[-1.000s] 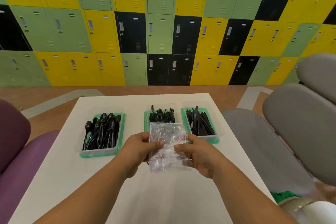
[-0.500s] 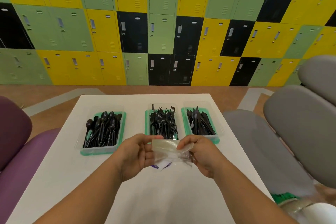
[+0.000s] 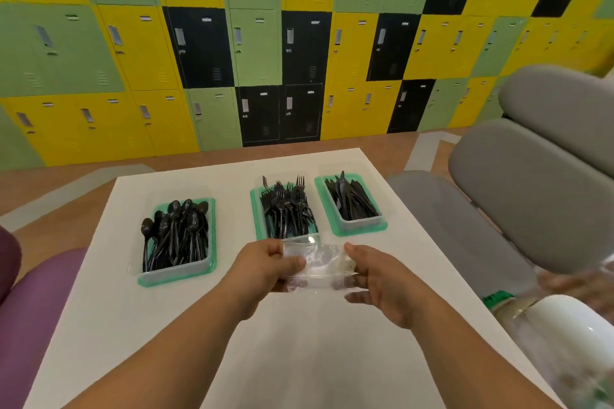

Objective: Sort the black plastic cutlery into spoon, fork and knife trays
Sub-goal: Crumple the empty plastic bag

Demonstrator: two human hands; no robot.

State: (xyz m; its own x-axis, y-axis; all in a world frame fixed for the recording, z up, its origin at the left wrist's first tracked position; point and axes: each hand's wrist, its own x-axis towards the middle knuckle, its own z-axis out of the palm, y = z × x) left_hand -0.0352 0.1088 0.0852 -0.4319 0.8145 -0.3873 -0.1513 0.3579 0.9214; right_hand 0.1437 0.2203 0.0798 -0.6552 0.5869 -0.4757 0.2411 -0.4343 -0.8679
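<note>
Head view: your left hand (image 3: 265, 267) and right hand (image 3: 382, 279) pinch a crinkled clear plastic bag (image 3: 317, 262) taut; glossy black spoons (image 3: 176, 236), forks (image 3: 285, 209), knives (image 3: 352, 199) fill green-rimmed trays toward the table's (image 3: 299, 359) far edge.

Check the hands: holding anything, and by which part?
Yes. Both hold one clear plastic bag above the table: left hand pinches its left end, right hand its right end. No cutlery held.

Fork tray (image 3: 254, 209) near end hidden behind clear bag (image 3: 319, 262).
</note>
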